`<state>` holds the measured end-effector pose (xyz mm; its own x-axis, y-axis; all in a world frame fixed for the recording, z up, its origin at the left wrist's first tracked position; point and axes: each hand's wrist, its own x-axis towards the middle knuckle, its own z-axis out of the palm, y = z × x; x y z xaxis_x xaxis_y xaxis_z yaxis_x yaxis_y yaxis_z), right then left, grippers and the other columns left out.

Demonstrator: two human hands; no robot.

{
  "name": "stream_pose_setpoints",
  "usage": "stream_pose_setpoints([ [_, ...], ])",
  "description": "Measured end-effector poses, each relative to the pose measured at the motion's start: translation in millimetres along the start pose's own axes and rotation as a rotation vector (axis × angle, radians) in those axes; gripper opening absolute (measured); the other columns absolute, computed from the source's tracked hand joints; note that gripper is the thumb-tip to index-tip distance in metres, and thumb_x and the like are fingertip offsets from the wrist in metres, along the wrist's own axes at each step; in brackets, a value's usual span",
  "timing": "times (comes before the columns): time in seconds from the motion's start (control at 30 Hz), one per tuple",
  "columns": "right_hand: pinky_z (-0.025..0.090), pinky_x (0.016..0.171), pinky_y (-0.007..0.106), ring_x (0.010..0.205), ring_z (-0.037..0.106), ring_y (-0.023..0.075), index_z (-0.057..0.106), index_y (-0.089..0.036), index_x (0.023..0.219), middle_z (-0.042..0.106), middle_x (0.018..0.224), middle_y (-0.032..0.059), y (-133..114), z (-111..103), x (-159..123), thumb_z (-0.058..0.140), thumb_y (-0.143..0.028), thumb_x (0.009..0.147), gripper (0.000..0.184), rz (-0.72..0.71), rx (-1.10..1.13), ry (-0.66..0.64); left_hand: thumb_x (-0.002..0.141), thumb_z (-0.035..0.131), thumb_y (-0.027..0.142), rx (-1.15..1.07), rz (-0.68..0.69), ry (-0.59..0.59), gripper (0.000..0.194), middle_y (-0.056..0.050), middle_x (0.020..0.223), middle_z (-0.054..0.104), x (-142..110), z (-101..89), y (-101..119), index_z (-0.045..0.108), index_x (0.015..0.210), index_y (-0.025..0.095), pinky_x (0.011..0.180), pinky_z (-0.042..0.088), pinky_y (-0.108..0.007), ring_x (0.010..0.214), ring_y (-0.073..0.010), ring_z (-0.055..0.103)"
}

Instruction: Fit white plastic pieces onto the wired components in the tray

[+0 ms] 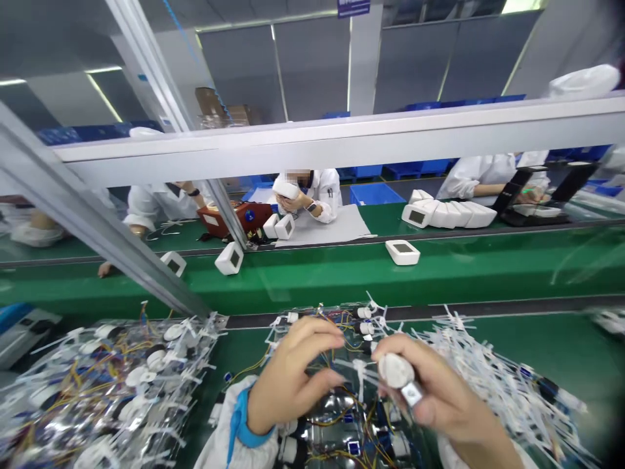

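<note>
- Green workbench [537,332] is strewn with wired components [400,445].
- White round-capped part [396,371] is pinched above them between thumb and fingers of the right hand [446,394].
- Left hand [290,378] is held with thumb parted from fingers.

The left hand [293,374] hangs open, fingers [317,340] gently bent toward the other hand, thumb [328,379] apart below them; the right hand [442,387] is closed in a grip, its wrist [481,426] bare.

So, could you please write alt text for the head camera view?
A right hand holds a round white part; the open left hand hovers nearby, above wired white components on a green surface. White-coated people work beyond a green belt.
</note>
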<state>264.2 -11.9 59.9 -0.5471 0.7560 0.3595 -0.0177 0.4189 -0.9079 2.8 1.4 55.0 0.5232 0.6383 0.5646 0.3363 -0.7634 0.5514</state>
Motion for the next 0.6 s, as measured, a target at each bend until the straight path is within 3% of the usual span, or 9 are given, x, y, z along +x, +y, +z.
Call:
stream_pose_setpoints([
  [0.1,0.046,0.067,0.029,0.075,0.059,0.0225,0.060,-0.028,0.124,0.065,0.090,0.0034,3.8,18.0,5.3,0.048,-0.078,0.094,0.060,0.048,-0.213,0.001,0.093,0.062,0.059,0.159,0.063,-0.054,0.042,-0.009,0.119,0.067,2.5,8.5,7.5,0.064,0.112,0.021,0.091,0.043,-0.039,0.105,-0.0245,0.060],
  [0.23,0.050,0.075,0.030,0.087,0.065,0.0252,0.054,-0.034,0.135,0.069,0.108,0.0038,16.2,29.7,5.1,0.053,-0.069,0.098,0.050,0.006,-0.338,0.048,0.096,0.063,0.048,0.368,0.053,-0.034,0.029,-0.005,0.105,0.067,1.4,19.9,2.1,0.068,0.095,0.020,0.075,0.042,-0.032,0.089,-0.0194,0.058],
  [0.3,0.050,0.073,0.031,0.083,0.066,0.0260,0.056,-0.035,0.134,0.070,0.104,0.0040,21.0,33.2,4.7,0.056,-0.067,0.098,0.048,-0.022,-0.335,0.058,0.100,0.057,0.044,0.381,0.048,-0.064,0.029,-0.004,0.094,0.065,-0.2,21.5,-2.9,0.068,0.088,0.019,0.067,0.040,-0.029,0.079,-0.0162,0.057],
  [0.43,0.048,0.062,0.032,0.067,0.063,0.0242,0.056,-0.030,0.133,0.067,0.090,0.0053,23.9,36.6,4.0,0.050,-0.070,0.098,0.053,0.006,-0.105,0.107,0.104,0.050,0.037,0.299,0.032,-0.127,0.029,-0.002,0.079,0.064,-1.0,15.7,-8.3,0.070,0.093,0.021,0.061,0.040,-0.027,0.068,-0.0144,0.057],
  [0.6,0.048,0.064,0.031,0.062,0.058,0.0193,0.050,-0.029,0.131,0.064,0.091,0.0040,20.7,29.2,4.5,0.049,-0.067,0.100,0.048,0.037,0.118,0.245,0.101,0.056,0.032,-0.087,-0.065,0.020,0.023,-0.006,0.081,0.073,0.5,0.3,-8.4,0.072,0.094,0.017,0.068,0.049,-0.025,0.073,-0.0152,0.067],
])
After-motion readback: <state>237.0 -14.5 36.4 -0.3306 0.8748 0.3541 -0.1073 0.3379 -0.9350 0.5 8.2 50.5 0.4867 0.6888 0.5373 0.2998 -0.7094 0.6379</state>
